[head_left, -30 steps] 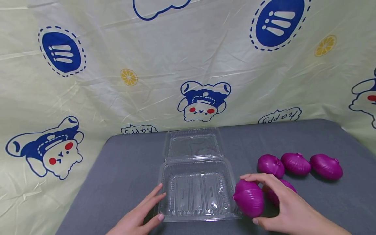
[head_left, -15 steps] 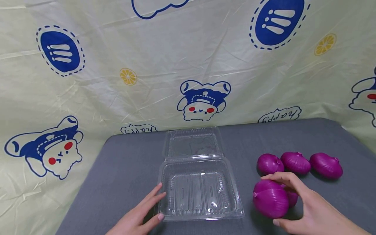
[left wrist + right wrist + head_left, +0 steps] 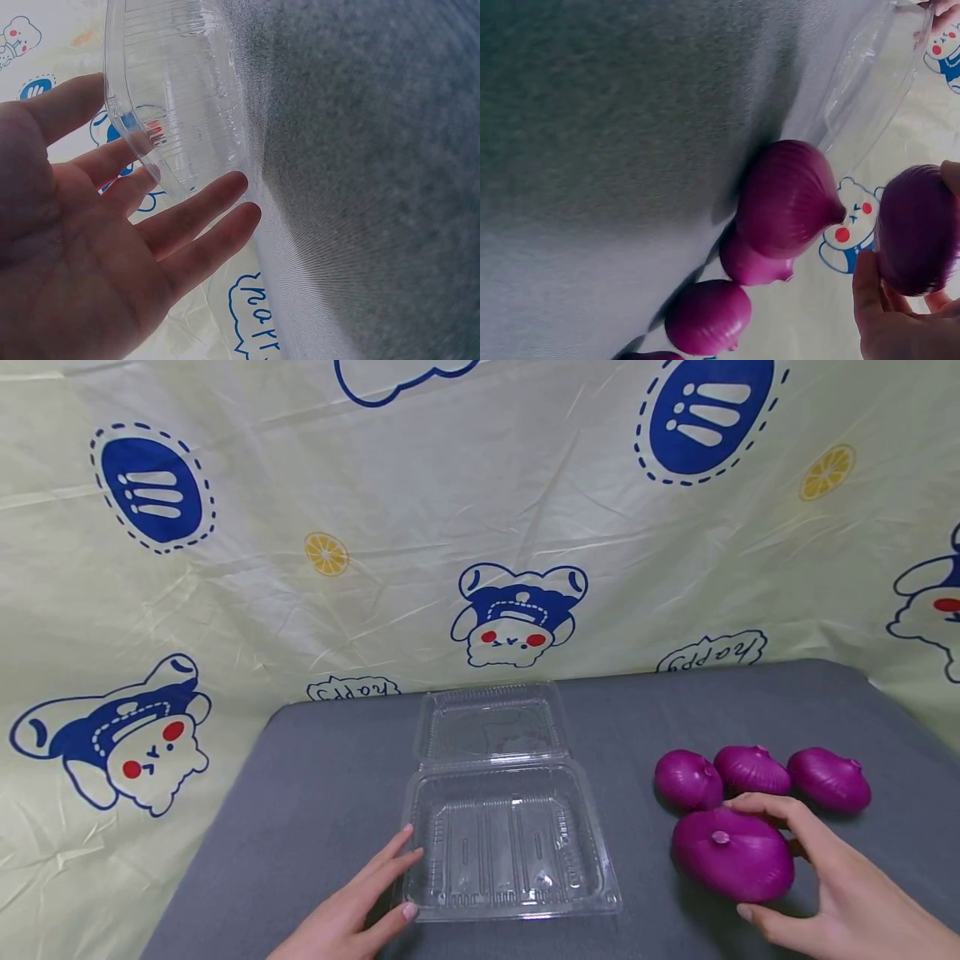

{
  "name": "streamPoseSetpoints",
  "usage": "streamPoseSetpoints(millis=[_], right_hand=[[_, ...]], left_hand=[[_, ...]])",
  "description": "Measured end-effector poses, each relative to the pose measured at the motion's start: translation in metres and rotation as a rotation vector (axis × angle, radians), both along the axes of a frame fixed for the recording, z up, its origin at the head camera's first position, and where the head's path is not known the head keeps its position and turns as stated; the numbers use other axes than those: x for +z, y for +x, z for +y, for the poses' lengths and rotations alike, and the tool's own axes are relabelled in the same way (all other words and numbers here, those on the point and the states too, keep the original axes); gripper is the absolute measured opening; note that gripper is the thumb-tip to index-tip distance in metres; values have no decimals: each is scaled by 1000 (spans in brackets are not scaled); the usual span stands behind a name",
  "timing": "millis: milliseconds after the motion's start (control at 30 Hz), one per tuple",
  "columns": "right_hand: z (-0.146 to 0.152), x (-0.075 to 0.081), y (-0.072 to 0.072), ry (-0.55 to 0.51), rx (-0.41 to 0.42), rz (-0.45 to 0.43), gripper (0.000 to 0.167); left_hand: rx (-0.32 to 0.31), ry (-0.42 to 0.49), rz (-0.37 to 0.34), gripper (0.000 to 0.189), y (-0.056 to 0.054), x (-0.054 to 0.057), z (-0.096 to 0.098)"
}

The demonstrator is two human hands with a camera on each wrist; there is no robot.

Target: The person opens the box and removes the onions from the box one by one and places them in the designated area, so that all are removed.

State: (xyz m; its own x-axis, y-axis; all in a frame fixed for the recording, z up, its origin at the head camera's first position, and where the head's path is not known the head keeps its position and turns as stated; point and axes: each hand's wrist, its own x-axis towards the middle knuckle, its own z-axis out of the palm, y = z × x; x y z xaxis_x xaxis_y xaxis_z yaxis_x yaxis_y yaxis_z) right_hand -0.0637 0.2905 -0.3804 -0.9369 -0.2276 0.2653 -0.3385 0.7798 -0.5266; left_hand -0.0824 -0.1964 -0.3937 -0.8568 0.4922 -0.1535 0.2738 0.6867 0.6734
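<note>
My right hand [image 3: 847, 881] grips a purple-red onion [image 3: 731, 858] between thumb and fingers, right of the container, its stem end facing me. In the right wrist view this held onion [image 3: 919, 229] is raised apart from another onion [image 3: 787, 199] on the table, which it hides in the head view. Three more onions stand in a row behind, the left one [image 3: 687, 779] nearest the hand. A clear plastic clamshell container [image 3: 517, 910] lies with its lid [image 3: 491, 727] folded back. My left hand [image 3: 348, 902] is spread, fingertips at the container's left rim.
The row goes on with a middle onion [image 3: 752, 769] and a right onion [image 3: 829, 780]. A grey cloth covers the table [image 3: 322, 777]. Behind its far edge hangs a pale printed curtain [image 3: 405, 618].
My right hand has moved rightward with the onion, away from the container's right rim, and the onion's stem end has turned from the left toward me. My left hand stays at the left rim.
</note>
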Motion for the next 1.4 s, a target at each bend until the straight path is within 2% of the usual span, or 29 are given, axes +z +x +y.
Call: streamPoseSetpoints(millis=[133,367,600,700,900,1100,1233,1400], right_hand=[[10,-4,0,10,-36,-27,101],[20,-4,1,-16,-5,102,102],[35,-8,-4,-10,-85,127,100],[41,-10,-6,26,-140,167,98],[52,-18,-9,158,-205,187,97],[67,-29,-14,202,-217,147,100],[73,-33,-19,198,-183,59,98],[78,-40,-23,188,-129,38,93]], left_hand=[[-6,1,17,60,0,-1,0],[-8,2,36,59,1,-1,0],[-8,6,39,59,1,0,-1],[-1,4,9,60,0,0,0],[3,6,-36,62,-1,1,0],[6,9,-53,62,-1,2,-1],[12,11,-57,62,-1,2,-1],[4,13,-56,62,-2,1,-1]])
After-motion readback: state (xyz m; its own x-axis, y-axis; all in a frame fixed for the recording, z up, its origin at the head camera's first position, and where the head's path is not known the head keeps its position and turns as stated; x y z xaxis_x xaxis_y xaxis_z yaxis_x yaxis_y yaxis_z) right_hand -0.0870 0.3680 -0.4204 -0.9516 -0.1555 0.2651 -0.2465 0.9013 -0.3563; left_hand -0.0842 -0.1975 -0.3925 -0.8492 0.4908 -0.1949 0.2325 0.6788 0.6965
